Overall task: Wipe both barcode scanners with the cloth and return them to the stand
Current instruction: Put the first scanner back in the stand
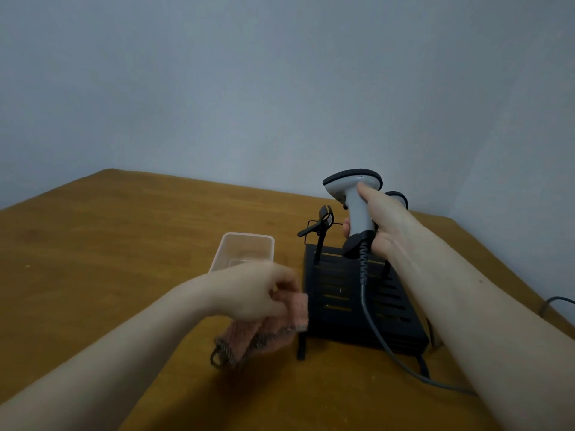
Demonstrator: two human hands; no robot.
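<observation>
Right hand (pixel 378 227) grips grey plastic barcode scanner (pixel 354 194) by its handle, above black slotted metal stand (pixel 357 303). Left hand (pixel 258 292) pinches soft pink knitted cloth (pixel 264 332), near left. Scanner seems light, rigid, smooth; I judge the handle best. Second scanner (pixel 399 199) sits behind.

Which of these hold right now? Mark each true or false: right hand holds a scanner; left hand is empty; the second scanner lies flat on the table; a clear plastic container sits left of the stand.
1. The right hand holds a grey barcode scanner by its handle. True.
2. The left hand is empty. False: it grips the pink cloth.
3. The second scanner lies flat on the table. False: it sits upright behind the held one, over the black stand.
4. A clear plastic container sits left of the stand. True.
</observation>
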